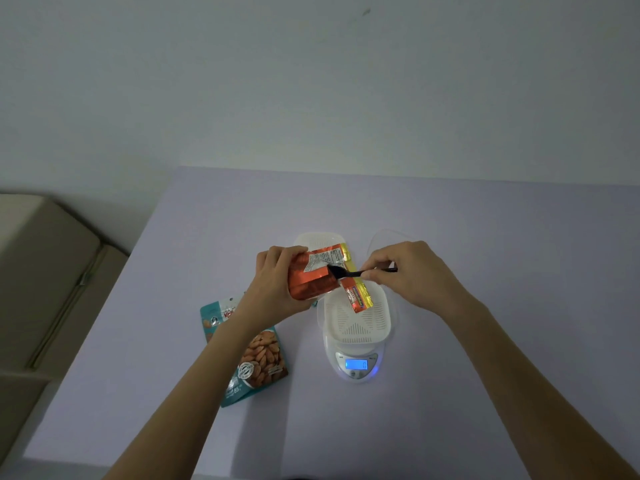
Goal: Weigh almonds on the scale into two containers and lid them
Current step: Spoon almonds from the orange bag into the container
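My left hand (277,282) grips an opened orange foil bag (313,278), tilted on its side above the table. My right hand (408,271) holds a black spoon (349,273) whose bowl is inside the bag's mouth. Below the bag's torn flap a white ribbed container (358,322) sits on the white digital scale (355,367), whose blue display is lit. A second white container (317,239) stands behind the bag, partly hidden. A clear lid (384,237) lies at the back right, behind my right hand. No almonds are visible in the container.
A teal almond pouch (258,362) lies flat on the lilac table (485,341), under my left forearm. A beige sofa (45,271) stands beyond the table's left edge. The wall rises behind the table's far edge.
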